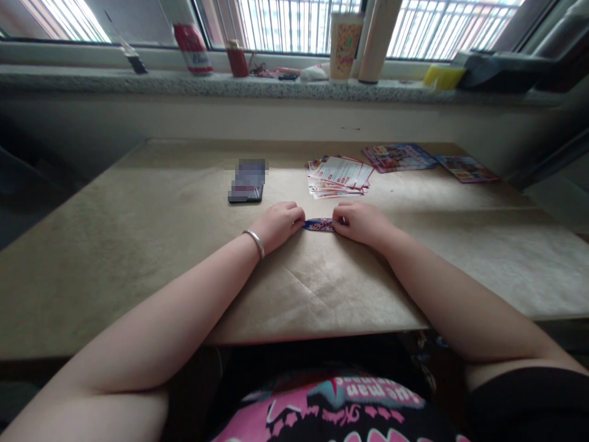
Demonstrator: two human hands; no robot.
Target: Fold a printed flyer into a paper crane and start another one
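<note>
A narrow blue and purple printed piece [319, 225] lies low over the table, stretched between my two hands. Whether it is a packet or a folded sheet I cannot tell. My left hand [283, 222], with a silver bangle [254, 243] on its wrist, pinches the left end. At the right end, the fingers of my right hand [360, 222] are closed on it. Just beyond my hands is a loose pile of white printed cards or sheets [343, 172] with red edges. A dark phone [248, 182], partly pixelated, lies beyond my left hand.
Colourful printed packs or leaflets [401, 158] lie at the table's back right, with more [467, 167] beside them. On the stone windowsill [276, 88] stand a red can [193, 50], a patterned cup [345, 49], a tall beige cylinder [378, 43] and a yellow item [444, 77].
</note>
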